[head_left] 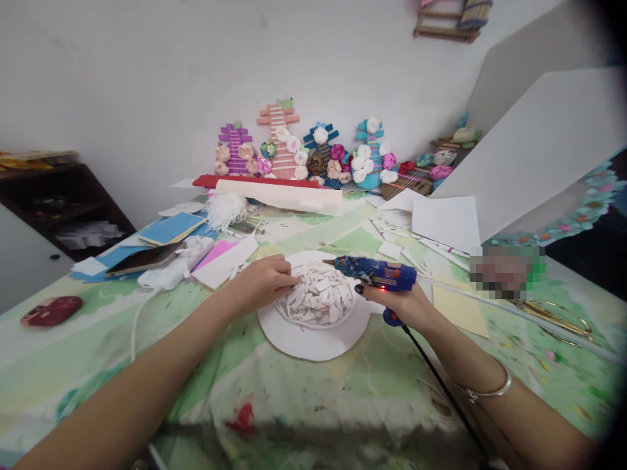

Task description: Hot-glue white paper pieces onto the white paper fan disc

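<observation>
Near worktop (215, 385) front edge | white disc (313, 346) bearing paper scraps (321, 297) | your left hand (264, 282) at scraps, grip unclear | your right hand (409, 305), apart, clasping glue gun (375, 273)

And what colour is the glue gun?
The glue gun is mostly blue; it shows best in the head view.

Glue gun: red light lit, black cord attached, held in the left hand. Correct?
Wrong hand. The head view shows the glue gun in the right hand; its red light is lit and the black cord attached, as you say.
</observation>
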Demonstrator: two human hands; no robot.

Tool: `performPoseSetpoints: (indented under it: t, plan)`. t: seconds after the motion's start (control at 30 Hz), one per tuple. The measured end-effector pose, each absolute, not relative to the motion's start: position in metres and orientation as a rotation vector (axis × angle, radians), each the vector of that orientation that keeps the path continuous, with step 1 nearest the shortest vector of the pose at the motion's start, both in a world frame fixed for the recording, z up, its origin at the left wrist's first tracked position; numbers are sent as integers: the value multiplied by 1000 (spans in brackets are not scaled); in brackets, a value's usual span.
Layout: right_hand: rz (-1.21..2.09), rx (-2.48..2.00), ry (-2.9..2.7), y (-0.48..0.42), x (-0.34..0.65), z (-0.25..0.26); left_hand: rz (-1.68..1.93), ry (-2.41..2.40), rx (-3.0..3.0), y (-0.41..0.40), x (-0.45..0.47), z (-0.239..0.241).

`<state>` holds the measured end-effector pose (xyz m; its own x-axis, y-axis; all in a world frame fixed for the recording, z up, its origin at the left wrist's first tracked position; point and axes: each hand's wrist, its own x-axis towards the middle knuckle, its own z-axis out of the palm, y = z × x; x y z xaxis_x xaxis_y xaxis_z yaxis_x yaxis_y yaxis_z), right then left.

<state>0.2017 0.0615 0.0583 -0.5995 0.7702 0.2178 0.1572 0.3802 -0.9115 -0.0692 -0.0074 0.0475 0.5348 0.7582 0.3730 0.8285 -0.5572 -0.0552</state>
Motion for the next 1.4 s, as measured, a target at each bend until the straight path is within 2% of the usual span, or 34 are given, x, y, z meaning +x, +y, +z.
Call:
performPoseSetpoints:
  t: [0.23,0.73,1.0,1.13,1.27,1.4]
  plan:
    - [1233,-790,-2014,62,202,59,-585,-1403,-2589,-11,-68,54]
    - [1195,-805,-2031,61,201,61,-545,-1472,-2666,-15,-65,60]
    - [1189,-835,-2016,62,201,60,-693,-1652,-2683,-15,-70,63]
    - [1209,-859,-2010,63,202,58,-828,-1971,-2404,-9,-84,63]
    - [1188,-817,-2023,63,202,59,-509,-2255,-2036,-4,-105,60]
    - [1193,-804,-2007,63,202,60,-239,-2435,-1950,-4,-114,59]
